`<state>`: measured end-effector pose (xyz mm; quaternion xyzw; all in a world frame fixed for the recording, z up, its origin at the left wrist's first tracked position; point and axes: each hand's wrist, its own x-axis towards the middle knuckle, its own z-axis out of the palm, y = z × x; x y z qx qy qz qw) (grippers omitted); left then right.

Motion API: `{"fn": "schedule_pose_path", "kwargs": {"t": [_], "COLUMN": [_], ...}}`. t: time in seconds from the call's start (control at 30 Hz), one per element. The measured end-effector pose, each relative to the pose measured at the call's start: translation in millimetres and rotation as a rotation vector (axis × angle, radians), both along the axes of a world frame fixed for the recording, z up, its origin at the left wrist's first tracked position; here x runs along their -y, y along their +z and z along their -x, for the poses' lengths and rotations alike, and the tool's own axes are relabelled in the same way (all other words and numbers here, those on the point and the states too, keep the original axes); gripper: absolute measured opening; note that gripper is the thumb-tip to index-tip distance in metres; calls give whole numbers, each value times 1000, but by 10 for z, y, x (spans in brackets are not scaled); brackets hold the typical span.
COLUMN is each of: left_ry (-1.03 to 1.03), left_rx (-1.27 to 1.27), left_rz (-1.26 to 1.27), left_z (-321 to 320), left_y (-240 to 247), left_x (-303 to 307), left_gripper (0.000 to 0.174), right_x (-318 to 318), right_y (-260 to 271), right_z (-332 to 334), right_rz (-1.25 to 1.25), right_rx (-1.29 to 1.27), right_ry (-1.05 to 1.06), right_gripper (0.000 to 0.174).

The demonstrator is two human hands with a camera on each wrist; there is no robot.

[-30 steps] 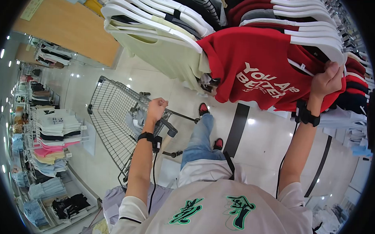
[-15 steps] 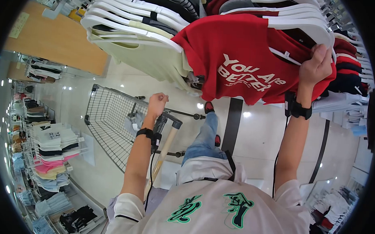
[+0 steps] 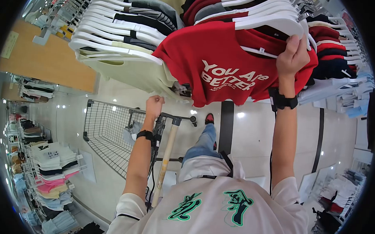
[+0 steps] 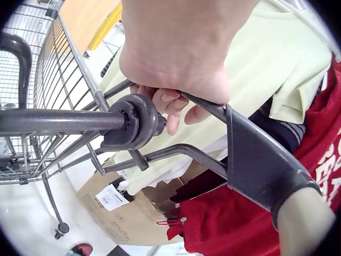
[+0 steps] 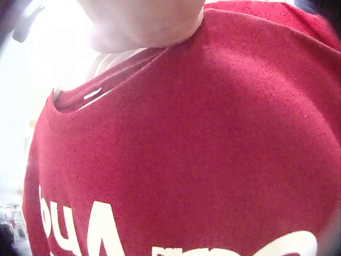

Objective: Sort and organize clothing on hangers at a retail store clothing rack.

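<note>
My right hand (image 3: 293, 61) grips a red T-shirt (image 3: 223, 48) with white lettering at its neckline, close to the end of a white hanger (image 3: 277, 26). In the right wrist view the shirt front (image 5: 202, 138) fills most of the picture, and the heel of my hand (image 5: 149, 24) overlaps the collar, so my fingertips are hidden. Down at the left, my left hand (image 3: 155, 106) holds the grey side bar of a shopping cart (image 3: 108, 126) near its handle. The left wrist view has its curled fingers (image 4: 170, 101) just below the bar.
Pale green shirts (image 3: 127, 73) hang left of the red one, with several dark and striped tops behind. A cardboard box (image 4: 120, 213) stands under the rack. Folded clothes (image 3: 54, 157) fill shelves at far left; a grey bundle (image 3: 132, 131) lies in the cart.
The rack and red shirt have shifted left in view, my right hand with them. The cart has turned, bringing its handle upright beside my left arm. Both hands keep their hold.
</note>
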<state>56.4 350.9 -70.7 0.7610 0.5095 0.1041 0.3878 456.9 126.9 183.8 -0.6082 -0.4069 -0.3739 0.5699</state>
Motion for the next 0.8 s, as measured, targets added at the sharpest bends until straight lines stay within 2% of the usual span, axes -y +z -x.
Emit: {"fn": "schedule_pose_path", "kwargs": {"t": [0.5,0.63,0.73,0.8], "left_ry": [55,82,90,76], "left_rx": [5,28,-10,32], "left_rz": [51,98,91,96], "left_z": [384,470,483,536], "left_y": [83,97,133,-27], "left_x": [88,42,14,-83], "left_gripper": [29,27,26,26], "right_x": [5,-24,-40,-16], "right_y": [-55,-7,-26,-97], "right_z": [-49,45,3,-54], "right_rz": [-66,-47,-83,-99], "right_rx": [32,-38,-28,-77], "right_ry": [-105,-166,-133,-117], "right_gripper": [28,37,35,35]}}
